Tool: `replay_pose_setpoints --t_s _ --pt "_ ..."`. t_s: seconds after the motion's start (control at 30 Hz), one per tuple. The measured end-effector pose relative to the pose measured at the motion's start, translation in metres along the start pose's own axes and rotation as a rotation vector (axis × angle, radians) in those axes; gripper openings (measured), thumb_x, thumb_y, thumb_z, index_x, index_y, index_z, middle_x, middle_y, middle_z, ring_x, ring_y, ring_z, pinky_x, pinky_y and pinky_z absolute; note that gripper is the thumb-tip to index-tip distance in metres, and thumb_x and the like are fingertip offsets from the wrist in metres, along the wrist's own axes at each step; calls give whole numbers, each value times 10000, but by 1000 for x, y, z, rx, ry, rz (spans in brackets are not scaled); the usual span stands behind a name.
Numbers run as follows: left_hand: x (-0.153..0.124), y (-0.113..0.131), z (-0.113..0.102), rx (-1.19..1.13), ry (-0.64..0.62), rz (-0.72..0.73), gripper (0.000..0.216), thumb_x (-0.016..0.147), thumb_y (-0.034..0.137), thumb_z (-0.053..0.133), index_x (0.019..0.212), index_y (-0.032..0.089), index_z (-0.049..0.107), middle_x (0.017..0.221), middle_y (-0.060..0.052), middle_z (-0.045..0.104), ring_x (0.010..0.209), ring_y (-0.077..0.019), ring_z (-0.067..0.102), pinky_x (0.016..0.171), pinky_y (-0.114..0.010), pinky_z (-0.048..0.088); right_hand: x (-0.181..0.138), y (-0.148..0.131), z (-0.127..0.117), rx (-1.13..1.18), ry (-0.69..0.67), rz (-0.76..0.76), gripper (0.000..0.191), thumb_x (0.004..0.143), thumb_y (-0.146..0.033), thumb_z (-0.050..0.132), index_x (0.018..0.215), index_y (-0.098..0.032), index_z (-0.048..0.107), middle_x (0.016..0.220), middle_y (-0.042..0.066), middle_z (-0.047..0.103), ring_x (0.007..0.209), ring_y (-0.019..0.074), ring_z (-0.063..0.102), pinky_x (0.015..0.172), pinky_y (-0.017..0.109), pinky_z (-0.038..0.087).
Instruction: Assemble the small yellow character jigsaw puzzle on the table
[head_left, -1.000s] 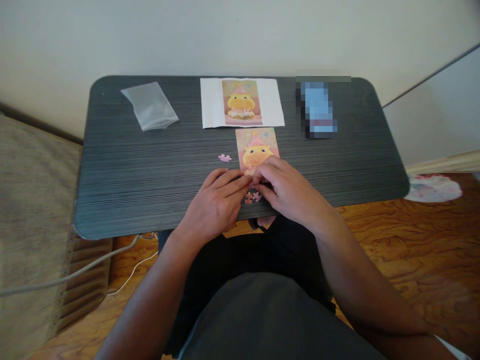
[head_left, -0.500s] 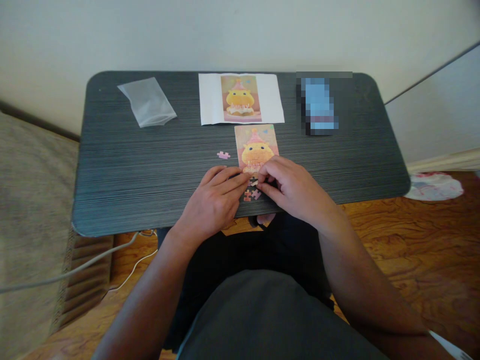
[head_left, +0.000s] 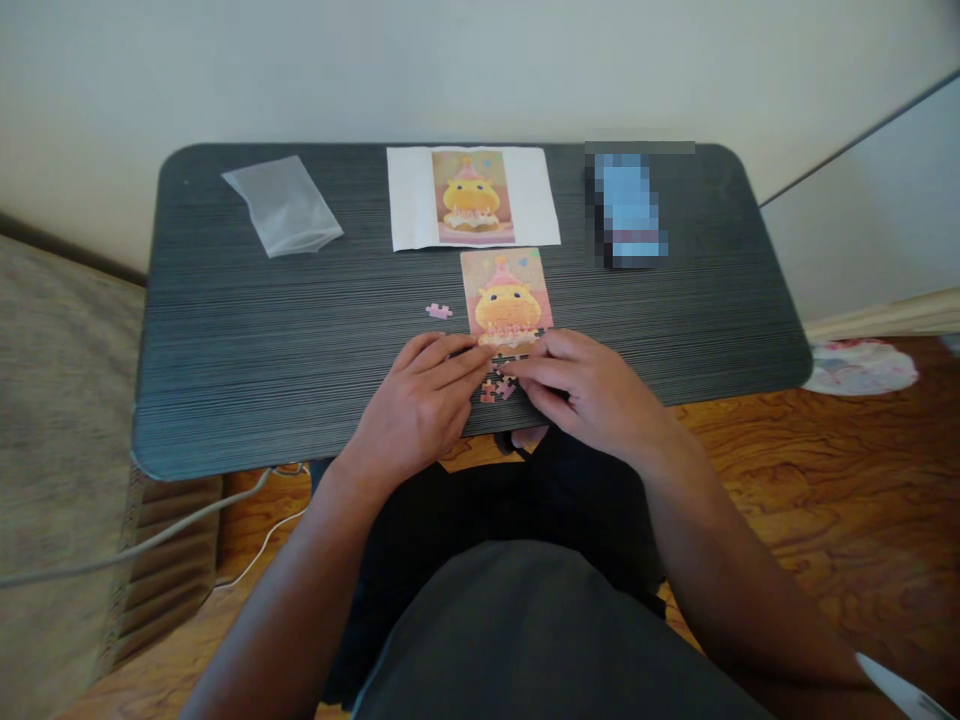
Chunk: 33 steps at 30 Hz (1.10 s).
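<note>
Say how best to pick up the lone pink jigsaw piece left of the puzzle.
Pinch the small pink jigsaw piece across its opposite edges from above, likely with the nearer left hand; it lies flat, alone on the dark tabletop.

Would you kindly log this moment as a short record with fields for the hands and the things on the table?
Left hand: flat, fingertips at the jigsaw's lower edge
Right hand: fingertips at the same edge; grip unclear
Jigsaw: upper part assembled, bottom hidden by fingers
Loose pieces: between the hands; another left of the jigsaw
Far edge: printed sheet, plastic bag, blurred blue item
</note>
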<state>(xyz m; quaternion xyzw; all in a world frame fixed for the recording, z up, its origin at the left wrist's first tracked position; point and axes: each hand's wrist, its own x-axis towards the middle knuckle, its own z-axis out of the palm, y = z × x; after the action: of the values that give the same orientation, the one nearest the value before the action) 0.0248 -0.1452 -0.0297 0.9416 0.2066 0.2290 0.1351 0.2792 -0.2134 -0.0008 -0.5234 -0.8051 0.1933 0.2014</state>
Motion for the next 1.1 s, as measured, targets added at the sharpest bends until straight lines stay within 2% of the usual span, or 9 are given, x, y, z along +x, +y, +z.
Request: replay_pose_setpoints --t_s 0.13,0.33,0.47,0.6,0.77,0.87,1.1 --pt "0 0 0 -8 1 -2 457 1001 62 538 1433 124 675 1459 -129 720 1390 -324 637 1181 -590 511 -14 6 2 -92 15 19 286 1076 -225 563 1251 -231 789 1081 100 696 1022 268 661 890 441 549" --pt "1 1 0 -35 2 -25 479 992 54 542 1443 147 677 1461 -121 720 1396 -314 635 1190 -590 504 -36 10 -2 -96 91 80 247 1044 -263 635 1244 -280 780 1097 90 718 1055 290 681 936 480 565" --pt "0 0 0 -35 -9 -17 479 996 61 542 1451 141 669 1467 -127 715 1401 -318 630 1194 -595 500 -23 0 1 -62 90 53 222 1042 -316 685 1246 -255 750 1143 93 712 1107 284 676 974 454 561" --pt "0 -1 0 -30 -6 -8 481 990 56 542 1448 133 668 1467 -129 715 1410 -320 624 1201 -589 499 -1 -10 2 -41 -75 38 214 1042 -302 701 1220 -186 724 1188 106 691 1143 279 655 995 430 549" --pt "-1 -2 1 -23 3 -1 464 995 60 541 1441 106 662 1455 -140 720 1398 -322 631 1190 -590 507 9 -14 -1 -63 -156 81 69 1052 -260 686 1068 -194 702 1107 82 687 1102 269 644 974 421 523" --pt "0 -1 0 -22 -1 -5 457 1004 67 532 1440 111 662 1451 -142 722 1402 -322 629 1188 -592 506 9 -13 -1 -60 -150 103 65 1048 -259 697 1068 -199 685 1102 84 688 1096 265 647 963 409 517" --pt "0 0 -1 -39 5 -10 486 997 66 533 1466 123 649 1469 -135 712 1412 -322 620 1198 -592 497 19 -10 5 -119 -10 152 58 1055 -271 675 1051 -214 672 1079 91 679 1020 265 655 898 398 518"
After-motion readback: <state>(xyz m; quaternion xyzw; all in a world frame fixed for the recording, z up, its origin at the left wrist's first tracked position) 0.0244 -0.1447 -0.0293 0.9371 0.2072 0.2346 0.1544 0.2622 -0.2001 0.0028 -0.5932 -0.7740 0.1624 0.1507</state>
